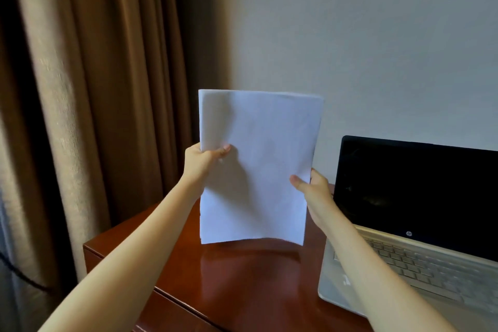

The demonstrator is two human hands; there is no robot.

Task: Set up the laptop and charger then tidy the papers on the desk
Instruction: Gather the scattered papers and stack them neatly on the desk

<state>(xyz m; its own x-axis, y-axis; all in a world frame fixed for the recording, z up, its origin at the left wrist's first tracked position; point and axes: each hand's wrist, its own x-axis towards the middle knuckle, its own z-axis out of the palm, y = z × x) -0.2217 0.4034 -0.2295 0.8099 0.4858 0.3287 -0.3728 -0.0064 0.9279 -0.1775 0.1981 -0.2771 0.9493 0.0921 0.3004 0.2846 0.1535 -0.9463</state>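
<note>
fingers (222, 150) of the left hand (202, 161) and the right hand (315, 193) are pinched on the side edges of a stack of white papers (258, 129), held upright beside the open laptop (409, 224), its lower edge just above or perhaps touching the desk (242, 283). the paper-tidying step is judged in hand; next, the stack should be squared and laid flat. no charger is seen.
</note>
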